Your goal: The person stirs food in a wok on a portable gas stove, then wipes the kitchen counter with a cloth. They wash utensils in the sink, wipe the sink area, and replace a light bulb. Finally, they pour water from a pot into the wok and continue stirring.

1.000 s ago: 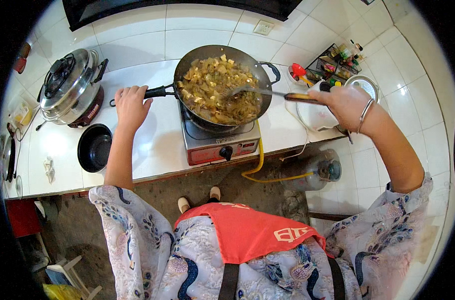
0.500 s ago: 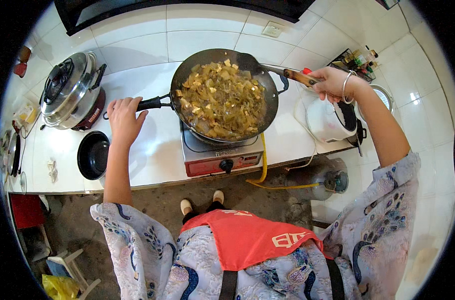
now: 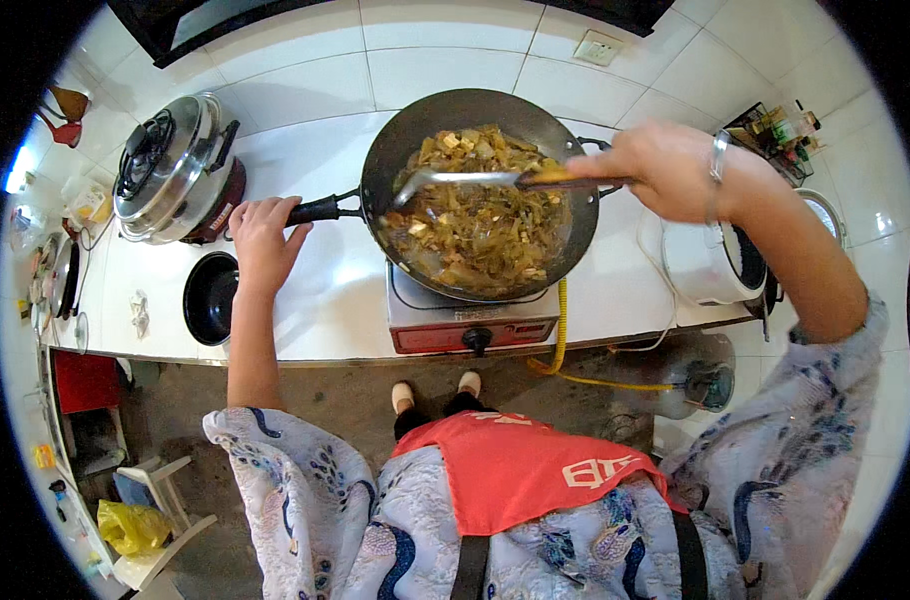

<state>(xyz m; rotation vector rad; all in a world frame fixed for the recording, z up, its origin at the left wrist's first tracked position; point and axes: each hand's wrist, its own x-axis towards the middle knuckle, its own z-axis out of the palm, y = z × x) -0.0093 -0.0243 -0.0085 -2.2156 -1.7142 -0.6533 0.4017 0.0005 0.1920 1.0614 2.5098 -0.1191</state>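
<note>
A dark wok (image 3: 465, 105) sits over the gas stove (image 3: 437, 330), with a cooked mix of glassy noodles, greens and pale tofu-like cubes (image 3: 485, 225) in it. At the left, my left hand (image 3: 267, 235) is closed round the end of the wok's black handle (image 3: 318, 209). My right hand (image 3: 670, 170), a little blurred, is above the wok's right rim and grips the wooden handle of a metal wok spatula (image 3: 465, 179). The spatula reaches leftward across the food. Its blade is by the wok's left inner wall, partly in the food.
Left of the wok stand a lidded steel pot (image 3: 180, 160) and a black bowl (image 3: 212, 298). To the right are a white rice cooker (image 3: 700, 262) and a bottle rack (image 3: 775, 130). A yellow hose (image 3: 562, 330) runs from the stove to a gas cylinder (image 3: 700, 375) below.
My right hand has swung the spatula from the wok's upper right edge to its left side, across the food. My left hand keeps its hold on the handle. The view has shifted slightly.
</note>
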